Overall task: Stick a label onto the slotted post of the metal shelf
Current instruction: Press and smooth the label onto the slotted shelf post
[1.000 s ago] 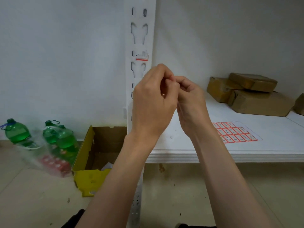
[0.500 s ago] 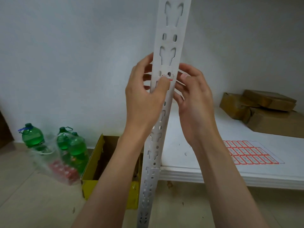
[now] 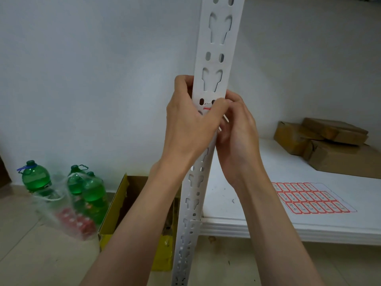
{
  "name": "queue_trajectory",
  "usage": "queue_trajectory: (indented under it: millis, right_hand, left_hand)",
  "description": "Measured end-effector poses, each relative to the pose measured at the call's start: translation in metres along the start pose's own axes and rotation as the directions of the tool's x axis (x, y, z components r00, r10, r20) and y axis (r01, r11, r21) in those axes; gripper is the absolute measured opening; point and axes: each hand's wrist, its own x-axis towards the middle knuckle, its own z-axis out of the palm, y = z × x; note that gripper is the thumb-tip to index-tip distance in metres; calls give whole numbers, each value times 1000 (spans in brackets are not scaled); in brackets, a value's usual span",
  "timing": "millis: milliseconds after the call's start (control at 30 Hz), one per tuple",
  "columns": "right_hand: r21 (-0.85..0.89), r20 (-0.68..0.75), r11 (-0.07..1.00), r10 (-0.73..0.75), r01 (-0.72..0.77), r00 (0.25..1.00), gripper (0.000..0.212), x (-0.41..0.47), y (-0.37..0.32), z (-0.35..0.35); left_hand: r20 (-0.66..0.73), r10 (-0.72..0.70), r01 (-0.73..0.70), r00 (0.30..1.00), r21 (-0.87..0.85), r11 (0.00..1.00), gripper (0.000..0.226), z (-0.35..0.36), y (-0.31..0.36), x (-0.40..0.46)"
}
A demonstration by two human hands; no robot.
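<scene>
**Label being pressed onto the post**

Pressing-down is judged to be the step in hand; the small white label with a red edge [image 3: 207, 107] lies on the front face of the white slotted metal post [image 3: 216, 65], just below a pair of oval holes, and is largely hidden by a thumb. The left hand [image 3: 191, 124] is wrapped round the post from its left side, thumb laid across the label; the right hand [image 3: 237, 131] is cupped against the post's right edge, fingers curled behind it (what they touch cannot be told). Neither hand is seen to hold anything loose. Next, firm rubbing along the label seems called for, so that no edge is left lifted; the orange-bordered sheet of labels [image 3: 311, 200] lies on the white shelf board [image 3: 247, 203], well apart.
</scene>
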Motion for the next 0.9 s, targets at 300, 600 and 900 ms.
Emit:
queue_trajectory:
  millis: [300,600,900]
  right_hand:
    - [21,14,1000,20,-21,1000,28,2,4,3]
    - [-18,5,999,39,-39,999,33,3,8,2]
    - [-48,37,999,17,-15,999,33,2,11,1]
  left_hand:
    - [69,-116,129,991,-221,967,22,5,2,2]
    - [142,-127,163,982,-279,947,21,1,2,3]
    - [156,-127,167,980,-272,948,28,1,-2,4]
